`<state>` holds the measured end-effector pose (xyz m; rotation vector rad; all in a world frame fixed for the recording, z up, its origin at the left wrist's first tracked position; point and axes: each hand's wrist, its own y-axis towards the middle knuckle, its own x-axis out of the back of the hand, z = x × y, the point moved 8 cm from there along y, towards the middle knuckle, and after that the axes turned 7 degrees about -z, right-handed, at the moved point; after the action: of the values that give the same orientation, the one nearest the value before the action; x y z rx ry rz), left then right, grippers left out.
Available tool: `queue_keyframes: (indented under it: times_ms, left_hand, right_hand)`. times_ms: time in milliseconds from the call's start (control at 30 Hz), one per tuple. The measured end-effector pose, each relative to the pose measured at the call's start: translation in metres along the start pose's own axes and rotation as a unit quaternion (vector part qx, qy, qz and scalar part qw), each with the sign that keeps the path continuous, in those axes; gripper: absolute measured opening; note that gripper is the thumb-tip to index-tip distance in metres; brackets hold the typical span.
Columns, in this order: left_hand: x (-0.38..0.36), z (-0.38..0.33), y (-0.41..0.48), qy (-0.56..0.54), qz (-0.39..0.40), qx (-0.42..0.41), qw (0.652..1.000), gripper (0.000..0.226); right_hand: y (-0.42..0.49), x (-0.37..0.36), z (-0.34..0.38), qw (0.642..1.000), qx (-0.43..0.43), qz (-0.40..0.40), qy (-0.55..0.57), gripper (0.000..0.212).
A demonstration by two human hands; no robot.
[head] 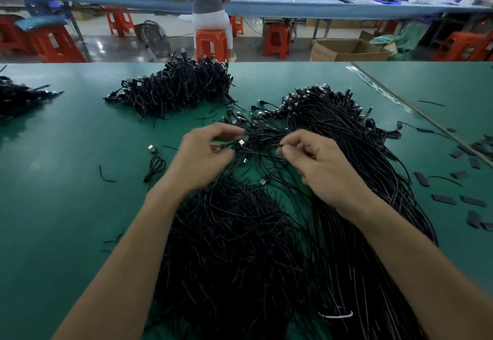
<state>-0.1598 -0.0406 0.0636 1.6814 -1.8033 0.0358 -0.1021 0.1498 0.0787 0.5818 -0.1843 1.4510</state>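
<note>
Head view: near the tabletop's point(66, 179) middle, my left hand point(205, 153) pinches one USB cable point(256, 146) by its plug end, and my right hand point(322, 171) pinches what looks like the same strand just to the right. It runs left-to-right between them, above the cable pile point(240, 233); I judge the left hand nearer the plug.

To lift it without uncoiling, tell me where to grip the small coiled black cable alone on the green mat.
Best pinch the small coiled black cable across its bunched loops, from above: they lie flat, its silver plug sticking out loose.
</note>
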Motion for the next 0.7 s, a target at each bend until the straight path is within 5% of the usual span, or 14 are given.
queue_keyframes:
  times_ms: [100,167,300,400,467,533,600,700]
  left_hand:
    - [-0.043,-0.020,-0.006,0.019,0.172,-0.023,0.985,0.045]
    - [-0.052,-0.023,-0.005,0.040,0.162,-0.037,0.985,0.021]
    - [-0.029,-0.012,0.002,0.028,-0.009,-0.001,1.000,0.029]
    - [0.029,0.003,-0.001,-0.085,-0.260,0.064,0.960,0.040]
    - [0.065,-0.008,-0.010,-0.108,-0.385,0.030,0.916,0.042]
    - [0.086,-0.036,-0.019,-0.018,-0.426,-0.047,0.904,0.041]
    - [0.091,-0.053,-0.023,0.065,-0.373,-0.085,0.922,0.044]
    - [0.067,-0.048,-0.025,0.179,-0.144,-0.038,0.972,0.042]
  right_hand:
    - [-0.008,-0.001,0.051,0.991,0.068,0.006,0.111,0.020]
    - [-0.015,0.004,0.075,0.976,0.098,0.016,0.196,0.020]
    - [-0.019,0.025,0.083,0.955,0.103,0.005,0.279,0.020]
    - [-0.013,0.061,0.055,0.949,0.059,-0.104,0.293,0.027]
    - [-0.011,0.085,0.036,0.961,0.041,-0.189,0.199,0.031]
    - [-0.007,0.095,0.017,0.974,0.022,-0.225,0.003,0.030]
    - [-0.001,0.090,-0.004,0.966,-0.017,-0.171,-0.196,0.025]
    - [-0.004,0.067,-0.027,0.914,-0.070,-0.038,-0.397,0.024]
